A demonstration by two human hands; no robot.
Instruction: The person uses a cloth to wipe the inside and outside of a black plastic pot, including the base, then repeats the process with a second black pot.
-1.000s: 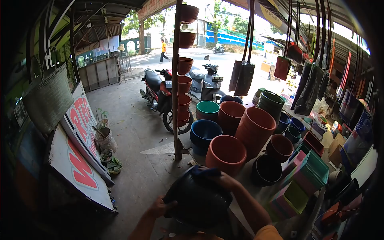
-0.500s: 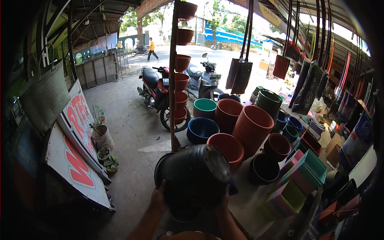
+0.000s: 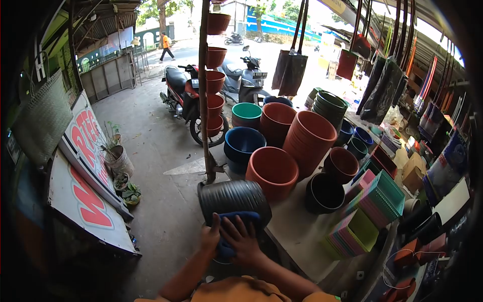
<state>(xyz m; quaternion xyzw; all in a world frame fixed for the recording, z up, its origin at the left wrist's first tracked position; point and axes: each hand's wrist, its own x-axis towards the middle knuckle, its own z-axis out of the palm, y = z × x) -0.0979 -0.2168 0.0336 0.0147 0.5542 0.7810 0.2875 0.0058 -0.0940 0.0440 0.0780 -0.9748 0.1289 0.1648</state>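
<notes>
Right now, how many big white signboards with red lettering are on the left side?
2: the nearer board and the farther board, just beyond it. More could be hidden in the dark at the left edge.

Sunlit rd [image 3: 183, 50] lies beyond shaded conc. flr [image 3: 143, 146].

Single head-worn camera, wide curved field with dark corners, aimed forward and down, black ribbed round plastic pot [image 3: 234, 197] close at lower centre, sunlit grey road [image 3: 188, 53] far at top.
</notes>
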